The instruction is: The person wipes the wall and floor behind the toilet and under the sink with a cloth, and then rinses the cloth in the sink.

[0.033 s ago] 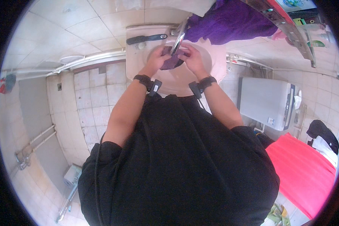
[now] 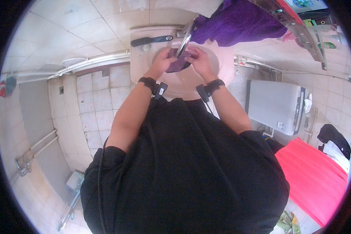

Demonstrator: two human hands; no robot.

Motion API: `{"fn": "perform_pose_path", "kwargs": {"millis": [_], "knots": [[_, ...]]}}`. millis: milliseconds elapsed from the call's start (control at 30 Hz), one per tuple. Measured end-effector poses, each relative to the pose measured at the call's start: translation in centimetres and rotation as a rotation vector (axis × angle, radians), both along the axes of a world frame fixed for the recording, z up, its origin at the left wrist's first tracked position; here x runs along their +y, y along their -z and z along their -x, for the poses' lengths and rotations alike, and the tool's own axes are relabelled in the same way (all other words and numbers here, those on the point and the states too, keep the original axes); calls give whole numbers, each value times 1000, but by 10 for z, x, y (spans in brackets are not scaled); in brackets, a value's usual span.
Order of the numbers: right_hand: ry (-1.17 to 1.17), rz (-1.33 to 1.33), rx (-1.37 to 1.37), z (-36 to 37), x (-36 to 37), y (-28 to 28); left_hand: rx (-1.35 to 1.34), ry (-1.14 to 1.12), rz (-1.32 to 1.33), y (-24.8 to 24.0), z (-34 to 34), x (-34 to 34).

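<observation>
Over the pale pink washbasin (image 2: 221,64), my left hand (image 2: 162,62) and my right hand (image 2: 198,60) hold a dark purple cloth (image 2: 177,65) between them. The left fingers grip its left side; the right thumb and fingers pinch its upper right. Directly above the cloth, the chrome tap (image 2: 186,40) reaches down and hides part of it. I cannot make out whether water is running. Each wrist wears a black strap with a small black device.
A black-handled brush (image 2: 152,40) lies on the basin's back left ledge. A purple towel (image 2: 238,25) hangs over its back right side, near a metal-edged shelf (image 2: 304,35). To the right are a white boxy appliance (image 2: 275,105) and a bright pink cloth (image 2: 316,175).
</observation>
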State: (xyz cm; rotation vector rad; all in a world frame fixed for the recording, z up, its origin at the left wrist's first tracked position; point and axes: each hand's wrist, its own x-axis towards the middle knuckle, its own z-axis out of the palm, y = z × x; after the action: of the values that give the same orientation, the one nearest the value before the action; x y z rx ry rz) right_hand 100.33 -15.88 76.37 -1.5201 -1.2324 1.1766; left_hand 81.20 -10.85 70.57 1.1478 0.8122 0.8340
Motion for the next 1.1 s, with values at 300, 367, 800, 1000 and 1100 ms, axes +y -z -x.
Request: {"fn": "perform_pose_path", "kwargs": {"millis": [300, 367, 800, 1000, 1100], "knots": [[-25, -369, -1280, -26, 40, -22, -69, 13, 209, -7, 3, -12], [-80, -267, -1192, -32, 52, -16, -27, -10, 122, -8, 7, -16], [-375, 2, -1267, -17, 67, -5, 255, -177, 90, 12, 32, -19], [-255, 215, -1009, -5, 36, -7, 590, -269, -28, -2, 15, -17], [-20, 2, -712, 19, -22, 13, 742, -388, -146, -17, -1, -16]]}}
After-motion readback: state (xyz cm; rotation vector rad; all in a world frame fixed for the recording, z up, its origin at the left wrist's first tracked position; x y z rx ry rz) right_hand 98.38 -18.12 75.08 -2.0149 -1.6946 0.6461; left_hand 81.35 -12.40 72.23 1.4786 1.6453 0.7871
